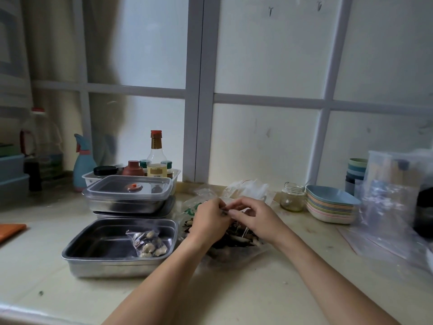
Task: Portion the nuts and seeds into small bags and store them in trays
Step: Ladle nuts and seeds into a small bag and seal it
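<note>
An open steel tray (93, 252) stands at the left front of the counter, and one small clear bag of pale nuts (150, 243) lies in its right half. Just right of the tray my left hand (208, 221) and my right hand (255, 219) meet fingertip to fingertip, both pinching the top of a small clear bag (226, 211). Below them lies a large clear bag of dark striped seeds (236, 240), partly hidden by my hands. More crumpled clear bags (248, 187) lie behind.
Behind the open tray sits a stack of steel trays with a clear lid (128, 192), then a white bin of sauce bottles (155, 160). At right stand a glass jar (293, 197), stacked coloured bowls (330, 205) and large plastic bags (389, 207). An orange board (10, 229) lies far left.
</note>
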`<action>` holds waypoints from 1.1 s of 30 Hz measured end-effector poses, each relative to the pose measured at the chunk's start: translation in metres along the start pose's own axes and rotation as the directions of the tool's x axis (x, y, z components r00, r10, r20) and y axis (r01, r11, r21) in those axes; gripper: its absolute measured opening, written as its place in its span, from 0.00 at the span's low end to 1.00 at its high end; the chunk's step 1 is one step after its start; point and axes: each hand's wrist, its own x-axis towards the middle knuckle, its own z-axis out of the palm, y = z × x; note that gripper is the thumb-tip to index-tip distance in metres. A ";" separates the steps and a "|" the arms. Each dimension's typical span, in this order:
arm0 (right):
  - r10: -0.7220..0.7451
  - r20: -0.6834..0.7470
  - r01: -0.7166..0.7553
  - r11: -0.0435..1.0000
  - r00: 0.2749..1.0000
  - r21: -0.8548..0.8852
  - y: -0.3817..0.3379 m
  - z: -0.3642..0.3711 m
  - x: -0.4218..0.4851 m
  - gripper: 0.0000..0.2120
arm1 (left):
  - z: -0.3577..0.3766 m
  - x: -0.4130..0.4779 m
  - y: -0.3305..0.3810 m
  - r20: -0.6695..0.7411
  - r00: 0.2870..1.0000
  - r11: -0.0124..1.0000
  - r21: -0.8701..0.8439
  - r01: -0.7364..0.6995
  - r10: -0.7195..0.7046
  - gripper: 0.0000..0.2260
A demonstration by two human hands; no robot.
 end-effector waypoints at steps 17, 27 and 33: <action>0.029 -0.049 -0.020 0.983 0.998 0.180 -0.012 0.002 -0.003 0.03 | -0.005 -0.004 0.006 -0.115 0.993 0.947 -0.320 -0.018 -0.020 0.17; 0.002 -0.095 0.006 0.996 0.996 0.087 -0.007 -0.015 -0.001 0.06 | -0.004 -0.005 0.005 0.054 0.998 0.965 -0.262 -0.014 0.029 0.19; -0.032 -0.084 0.040 0.995 0.996 0.091 -0.011 -0.020 -0.002 0.04 | -0.001 -0.003 0.006 0.111 0.994 0.961 -0.276 0.021 0.010 0.17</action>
